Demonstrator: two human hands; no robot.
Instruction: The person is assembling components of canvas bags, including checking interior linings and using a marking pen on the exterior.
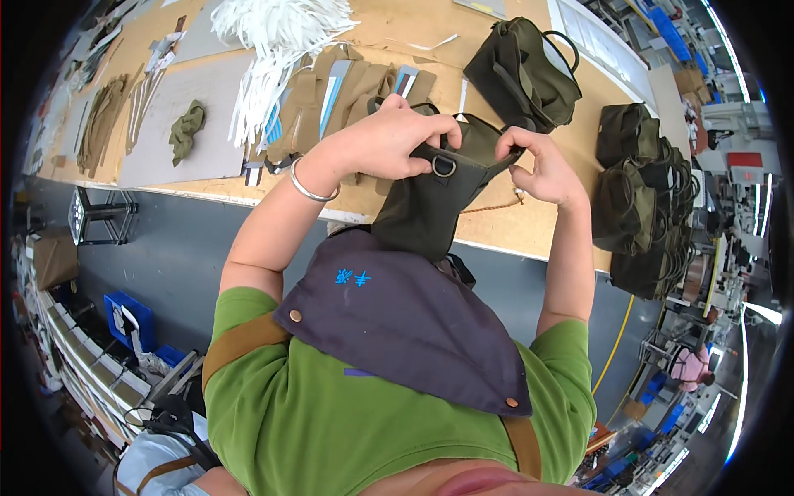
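Note:
Between my two hands is a dark olive bag (422,211) with a metal D-ring on its side, hanging at the table's front edge, its mouth gaping upward. My left hand (397,140) pinches the rim beside the D-ring, thumb outside and fingers over the edge. At the opposite corner of the rim, my right hand (542,165) grips the fabric with thumb and bent fingers. The lower end of the bag hangs in front of my dark apron (397,314). Part of the bag's far side is hidden behind my left hand.
On the wooden table (504,223) lie white strips (277,33), brown fabric pieces (356,91) and a crumpled olive cloth (187,132). Another olive bag (529,74) stands behind my right hand. Several more bags (637,190) are stacked at the right. A stool (103,215) stands left below the table.

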